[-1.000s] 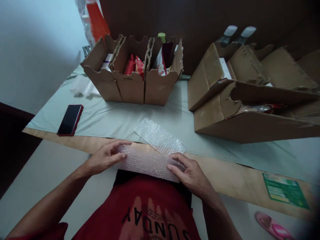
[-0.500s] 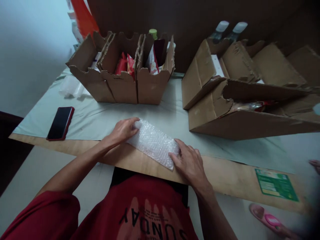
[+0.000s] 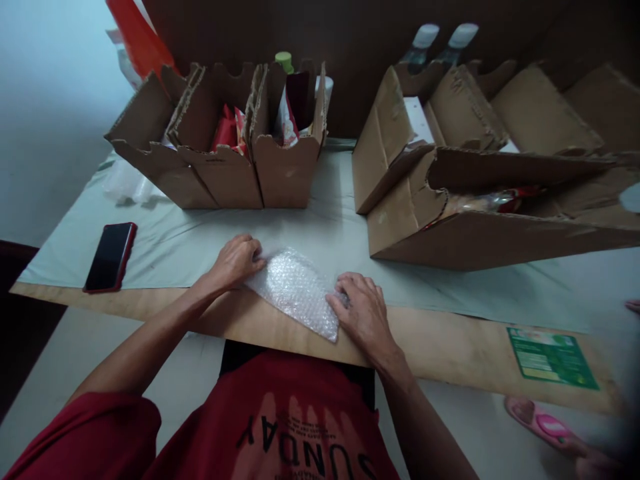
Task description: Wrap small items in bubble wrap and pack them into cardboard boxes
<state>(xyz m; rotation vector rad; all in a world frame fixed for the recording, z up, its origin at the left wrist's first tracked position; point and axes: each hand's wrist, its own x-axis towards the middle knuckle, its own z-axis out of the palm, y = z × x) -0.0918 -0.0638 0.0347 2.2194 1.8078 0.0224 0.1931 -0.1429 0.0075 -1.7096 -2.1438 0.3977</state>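
A flat piece of bubble wrap [image 3: 296, 285] lies slantwise across the front edge of the table, its near corner reaching over the bare wood. My left hand [image 3: 239, 261] pinches its upper left end between thumb and fingers. At the opposite end, the thumb and curled fingers of my right hand [image 3: 361, 307] grip the right edge. Whether anything lies inside or under the bubble wrap cannot be made out.
Cardboard boxes [image 3: 287, 175] holding packets stand at the back left. Larger cardboard boxes [image 3: 420, 227] fill the right. A phone [image 3: 111, 257] lies on the left, with crumpled clear plastic [image 3: 131, 184] behind it. A green card [image 3: 551, 357] rests on the wooden edge [image 3: 435, 337]. Someone's foot in a pink slipper [image 3: 543, 421] shows below.
Both hands still hold the bubble wrap by its ends. Its far edge now bulges into a curve, and the fingers of my right hand have curled further over the edge. The view has shifted slightly.
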